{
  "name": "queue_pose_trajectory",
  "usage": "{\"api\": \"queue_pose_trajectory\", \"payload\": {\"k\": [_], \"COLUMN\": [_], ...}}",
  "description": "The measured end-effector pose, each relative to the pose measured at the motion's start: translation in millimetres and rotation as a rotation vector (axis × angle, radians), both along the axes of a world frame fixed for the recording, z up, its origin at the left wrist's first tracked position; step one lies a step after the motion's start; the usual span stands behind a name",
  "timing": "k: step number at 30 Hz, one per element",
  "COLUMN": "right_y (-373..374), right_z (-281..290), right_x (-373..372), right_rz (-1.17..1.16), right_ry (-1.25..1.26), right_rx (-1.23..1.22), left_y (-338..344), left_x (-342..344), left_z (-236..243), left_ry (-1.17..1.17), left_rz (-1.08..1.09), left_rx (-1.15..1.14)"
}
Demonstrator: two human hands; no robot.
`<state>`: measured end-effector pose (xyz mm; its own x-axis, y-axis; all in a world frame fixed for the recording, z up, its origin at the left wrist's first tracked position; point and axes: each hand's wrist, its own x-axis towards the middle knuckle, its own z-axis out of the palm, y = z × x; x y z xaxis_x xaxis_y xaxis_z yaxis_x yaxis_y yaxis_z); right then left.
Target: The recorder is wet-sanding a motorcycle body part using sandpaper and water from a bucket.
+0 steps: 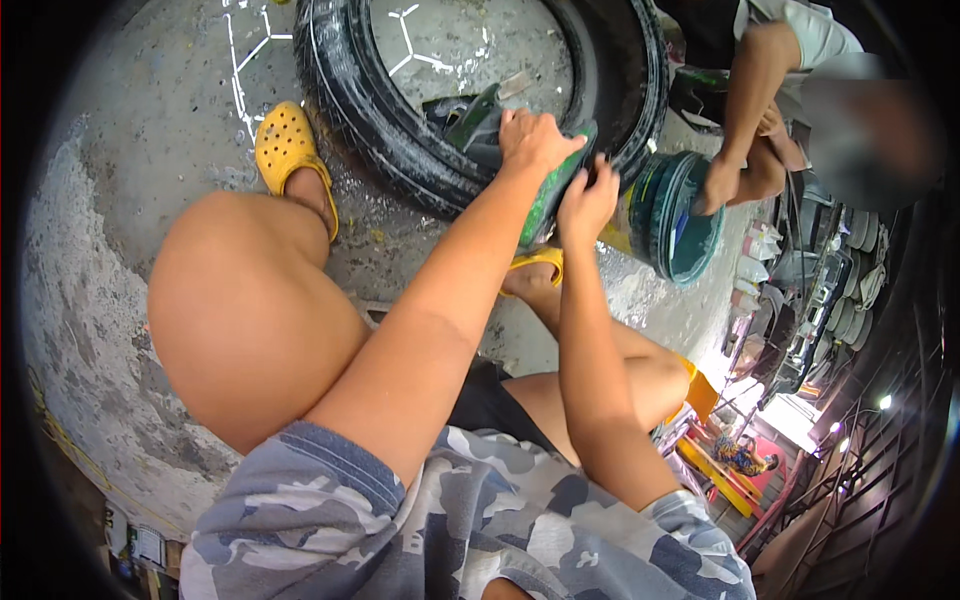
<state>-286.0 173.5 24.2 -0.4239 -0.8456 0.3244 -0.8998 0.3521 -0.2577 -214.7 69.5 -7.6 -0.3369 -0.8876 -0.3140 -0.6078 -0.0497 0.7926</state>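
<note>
A curved green and black panel [545, 205] stands on edge against the near side of a large black tyre [345, 110], between my two hands. My left hand [540, 142] is closed over its upper part, thumb stretched out to the right. Lower and to the right, my right hand [588, 205] has its fingers bent at the panel's right edge; the fingertips are partly hidden. Inside the tyre ring lies another dark green, curved piece [472, 120], just left of my left hand.
A green bucket [690, 230] lies tilted right of my hands, with a co-worker's hand [718, 185] at its rim. Yellow clogs [285, 145] are on my feet. White lines mark the worn concrete floor [110, 290]. Stacked parts [800, 270] stand at the far right.
</note>
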Motion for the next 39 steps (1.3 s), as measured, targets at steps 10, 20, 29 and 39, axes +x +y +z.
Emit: {"api": "queue_pose_trajectory", "payload": {"k": [10, 20, 29, 39], "right_y": [48, 80, 46, 24], "right_z": [-14, -13, -7, 6], "right_x": [25, 32, 25, 10], "right_rz": [0.057, 0.118, 0.138, 0.085], "right_ry": [-0.062, -0.035, -0.015, 0.138], "right_rx": [-0.093, -0.081, -0.032, 0.071], "left_y": [4, -1, 1, 1], "left_x": [5, 12, 12, 11], "left_z": [-1, -3, -8, 2], "left_ry": [0.004, -0.001, -0.006, 0.016], "left_rz": [-0.002, -0.022, 0.017, 0.020], "left_rx": [-0.024, -0.020, -0.047, -0.054]}}
